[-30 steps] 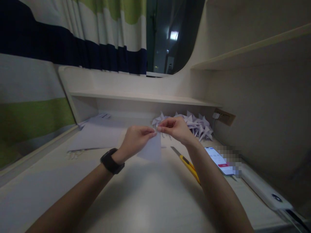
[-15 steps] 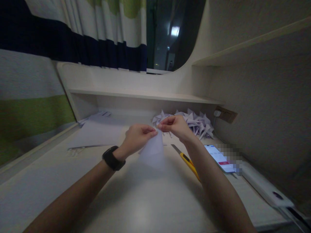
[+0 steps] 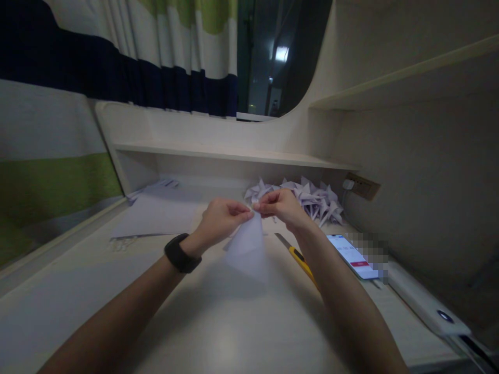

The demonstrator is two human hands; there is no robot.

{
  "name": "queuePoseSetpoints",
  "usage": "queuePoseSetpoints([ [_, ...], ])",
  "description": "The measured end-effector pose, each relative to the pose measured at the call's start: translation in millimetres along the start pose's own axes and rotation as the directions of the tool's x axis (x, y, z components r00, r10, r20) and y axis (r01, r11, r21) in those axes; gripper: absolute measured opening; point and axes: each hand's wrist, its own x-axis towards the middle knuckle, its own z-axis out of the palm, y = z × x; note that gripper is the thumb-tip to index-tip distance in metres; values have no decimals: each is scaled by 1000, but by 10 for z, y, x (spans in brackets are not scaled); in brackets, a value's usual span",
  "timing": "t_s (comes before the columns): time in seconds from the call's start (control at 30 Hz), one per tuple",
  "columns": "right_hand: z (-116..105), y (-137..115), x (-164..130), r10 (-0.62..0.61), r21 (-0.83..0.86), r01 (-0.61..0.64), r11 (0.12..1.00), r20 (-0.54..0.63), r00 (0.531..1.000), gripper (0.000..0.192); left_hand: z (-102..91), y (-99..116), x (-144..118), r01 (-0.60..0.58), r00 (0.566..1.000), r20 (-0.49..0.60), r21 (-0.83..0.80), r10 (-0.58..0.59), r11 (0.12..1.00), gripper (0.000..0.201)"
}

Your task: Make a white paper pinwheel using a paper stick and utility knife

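Head view, and dead centre hangs the sheet of paper (image 3: 248, 249), a pale, thin piece held up over the desk (image 3: 218, 322), its lower part drooping toward the surface; whether it touches the desk I cannot tell. Its top edge is pinched from both sides: the left hand (image 3: 220, 218) comes in from 9 o'clock with fingertips closed on that edge, and the right hand (image 3: 281, 206) meets it from 3 o'clock, thumb and fingers nipped shut on the same edge. The two sets of fingertips are just about touching each other. A black watch (image 3: 181, 253) sits on the left wrist.

Moving outward: at 4 o'clock from the paper, a yellow utility knife (image 3: 296, 254) lies on the desk, partly hidden by the right forearm. Beyond it, further toward 3 o'clock, a phone (image 3: 351, 255) lies face up with its screen lit. At 1 o'clock, behind the right hand, a heap of folded paper cranes (image 3: 315, 200) is piled against the back of the desk under the low shelf (image 3: 218, 154). At 10 o'clock, flat white sheets (image 3: 159, 213) lie spread out. Striped curtains (image 3: 117, 62) hang across the top left.
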Motion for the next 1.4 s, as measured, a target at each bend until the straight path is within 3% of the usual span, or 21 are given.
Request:
queuePoseSetpoints([
  [0.2,-15,53,16,-6,-42,11,999,136,991,32,-10,-4,26,25,1000,3,-109,-25,994,24],
  [0.33,-21,96,46,12,-39,-8,999,88,996,33,-14,-1,30,55,998,15,-168,-53,984,25],
  [0.53,-7,125,47,18,-50,-11,999,152,988,33,-20,-16,48,112,990,-50,-267,-129,957,25],
  [0.8,63,148,52,11,-51,-5,999,113,993,37,-10,-63,88,200,959,-105,-409,-263,891,27],
  [1.0,152,278,9,64,45,-64,997,-5,998,43,4,-58,80,219,931,-147,-510,-335,832,30],
  [1.27,335,611,-322,39,-34,-43,999,-97,995,41,42,-201,-216,271,925,-87,-532,-371,802,30],
  [1.4,398,708,-400,77,-66,-80,995,-53,996,37,36,-301,-324,284,914,-99,-539,-394,793,24],
])
